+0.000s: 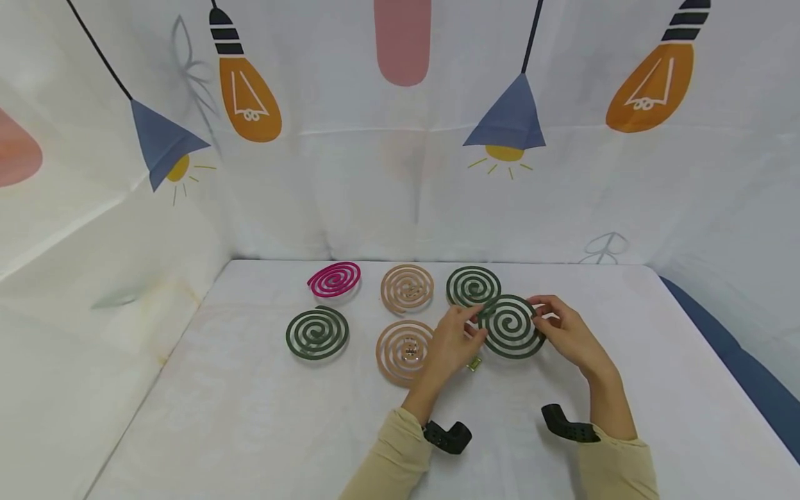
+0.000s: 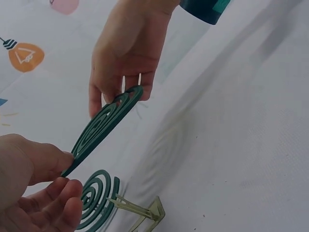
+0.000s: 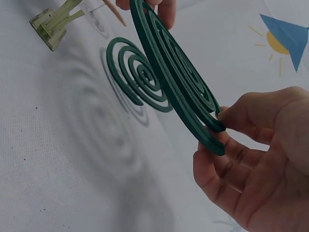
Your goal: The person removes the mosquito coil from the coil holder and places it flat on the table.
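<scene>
A dark green mosquito coil point(image 1: 511, 323) is raised off the table, tilted, with a hand at either side. My left hand point(image 1: 451, 342) pinches its left edge between thumb and fingers. At the opposite edge, the thumb and fingers of my right hand point(image 1: 567, 336) grip the coil's outer ring. A second green coil point(image 3: 137, 75) lies flat behind the held one. Under the left hand's fingers, a small yellow-green metal coil stand point(image 2: 153, 214) is on the table. The held coil casts a spiral shadow on the white surface.
Left of my hands lie a pink coil point(image 1: 335, 279), another green coil point(image 1: 317, 333) and two tan coils, one at the back point(image 1: 407, 289) and one in front point(image 1: 392, 353). Metal pieces sit on the tan ones. A printed white cloth point(image 1: 350, 194) hangs behind the table.
</scene>
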`<state>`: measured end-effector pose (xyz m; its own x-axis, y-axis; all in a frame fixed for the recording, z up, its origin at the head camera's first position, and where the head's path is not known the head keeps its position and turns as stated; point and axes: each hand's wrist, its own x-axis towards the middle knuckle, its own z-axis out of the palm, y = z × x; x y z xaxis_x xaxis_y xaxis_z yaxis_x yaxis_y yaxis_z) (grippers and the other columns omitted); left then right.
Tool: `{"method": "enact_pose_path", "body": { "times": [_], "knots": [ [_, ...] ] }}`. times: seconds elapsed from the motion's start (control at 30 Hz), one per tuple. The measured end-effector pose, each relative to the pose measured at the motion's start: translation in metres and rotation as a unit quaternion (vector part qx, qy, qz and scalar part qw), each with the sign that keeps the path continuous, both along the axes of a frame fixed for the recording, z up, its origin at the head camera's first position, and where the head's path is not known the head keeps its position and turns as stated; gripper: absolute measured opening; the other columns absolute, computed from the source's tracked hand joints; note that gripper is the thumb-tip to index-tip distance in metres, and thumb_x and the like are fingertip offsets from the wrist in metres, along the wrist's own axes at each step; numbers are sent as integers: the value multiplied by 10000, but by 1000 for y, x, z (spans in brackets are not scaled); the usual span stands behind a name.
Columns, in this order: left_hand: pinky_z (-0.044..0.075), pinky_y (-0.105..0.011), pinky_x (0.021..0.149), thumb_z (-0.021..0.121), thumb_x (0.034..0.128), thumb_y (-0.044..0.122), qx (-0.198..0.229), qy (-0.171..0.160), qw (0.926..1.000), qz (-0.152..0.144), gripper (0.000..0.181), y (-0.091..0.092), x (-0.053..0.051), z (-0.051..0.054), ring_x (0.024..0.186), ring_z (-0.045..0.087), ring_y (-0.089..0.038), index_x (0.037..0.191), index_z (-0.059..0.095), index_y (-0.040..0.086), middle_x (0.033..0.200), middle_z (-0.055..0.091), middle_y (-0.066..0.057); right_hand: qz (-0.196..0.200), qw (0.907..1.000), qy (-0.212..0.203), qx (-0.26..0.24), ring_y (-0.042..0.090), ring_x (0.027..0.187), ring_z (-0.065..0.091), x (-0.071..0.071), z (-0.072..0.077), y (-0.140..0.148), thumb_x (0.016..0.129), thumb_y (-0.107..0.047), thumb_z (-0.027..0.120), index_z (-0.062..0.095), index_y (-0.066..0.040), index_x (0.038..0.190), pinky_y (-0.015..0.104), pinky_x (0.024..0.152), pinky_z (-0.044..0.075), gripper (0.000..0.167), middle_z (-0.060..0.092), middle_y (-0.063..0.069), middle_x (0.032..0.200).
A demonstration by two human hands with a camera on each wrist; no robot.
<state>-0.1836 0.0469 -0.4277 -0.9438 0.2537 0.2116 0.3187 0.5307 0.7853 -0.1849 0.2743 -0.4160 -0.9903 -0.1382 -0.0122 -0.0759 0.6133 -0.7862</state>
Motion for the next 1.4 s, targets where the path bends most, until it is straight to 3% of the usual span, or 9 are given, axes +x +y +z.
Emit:
{"method": "enact_pose_path", "body": {
  "times": [0.3, 0.63, 1.4],
  "knots": [
    [451, -149, 678, 672, 853, 147, -82, 191, 9998, -36, 416, 3, 0, -7, 833, 642, -107, 1259, 603, 88, 1009, 597, -50, -1, 10000, -82, 3, 234, 934, 572, 0, 0, 2, 985, -169, 463, 433, -74, 1339, 214, 718, 451, 367, 493, 168, 1131],
    [447, -142, 681, 670, 845, 133, -66, 142, 9999, -34, 410, 4, 0, -9, 835, 640, -110, 1247, 606, 84, 1004, 606, -60, 45, 9999, -93, 36, 214, 907, 576, -1, -2, 3, 983, -159, 462, 435, -63, 1334, 233, 712, 459, 365, 496, 173, 1126],
    [447, -143, 695, 678, 841, 166, -170, 175, 9996, -109, 406, 12, -1, -23, 832, 641, -94, 1237, 621, 98, 984, 613, -30, 53, 9994, -265, 215, 212, 934, 568, -1, -6, 13, 991, -174, 449, 435, -60, 1339, 238, 717, 458, 366, 499, 183, 1150]
  ]
}}
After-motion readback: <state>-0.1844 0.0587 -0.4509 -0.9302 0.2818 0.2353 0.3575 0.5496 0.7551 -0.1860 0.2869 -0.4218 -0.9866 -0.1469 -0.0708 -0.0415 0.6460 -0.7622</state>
